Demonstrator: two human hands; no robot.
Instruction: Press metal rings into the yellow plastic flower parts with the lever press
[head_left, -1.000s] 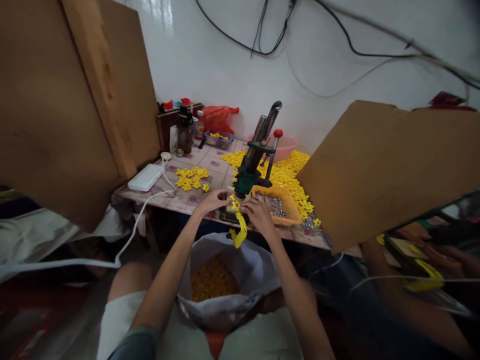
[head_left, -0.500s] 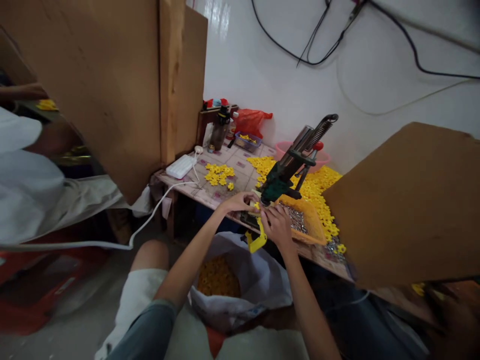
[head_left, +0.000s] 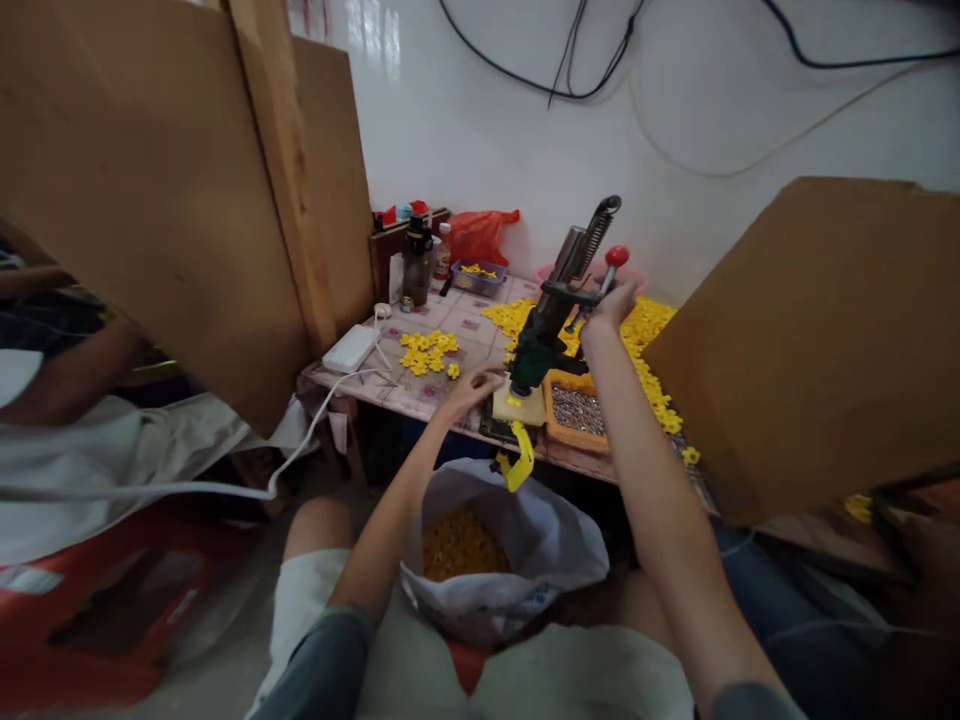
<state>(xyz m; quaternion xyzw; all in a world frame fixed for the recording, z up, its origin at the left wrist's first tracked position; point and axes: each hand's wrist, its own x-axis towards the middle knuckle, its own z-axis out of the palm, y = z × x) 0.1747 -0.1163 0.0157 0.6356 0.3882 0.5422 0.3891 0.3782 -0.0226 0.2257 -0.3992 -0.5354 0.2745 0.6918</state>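
A dark green hand press (head_left: 536, 345) with a spring and a red-knobbed lever (head_left: 616, 257) stands at the table's front edge. My right hand (head_left: 611, 305) is raised, closed around the lever below its knob, its fingers partly hidden. Under the press head, a small yellow flower-shaped piece (head_left: 515, 400) lies on the pale base plate (head_left: 531, 408). My left hand (head_left: 476, 388) is just left of that plate, fingers loosely apart with nothing visible in them. A yellow curved strip (head_left: 519, 460) hangs at the front of the base.
An orange basket (head_left: 576, 438) of small metal parts sits right of the press. Yellow pieces (head_left: 429, 352) lie left, with a larger heap (head_left: 656, 325) behind. Below opens a white sack (head_left: 555, 560) of yellow pieces. Cardboard panels (head_left: 810, 350) flank the table; another person's arm (head_left: 75, 370) shows at left.
My right hand has left the yellow piece and risen to the lever, whose red knob now stands higher. My left hand has drawn slightly left, off the piece. The view has shifted.
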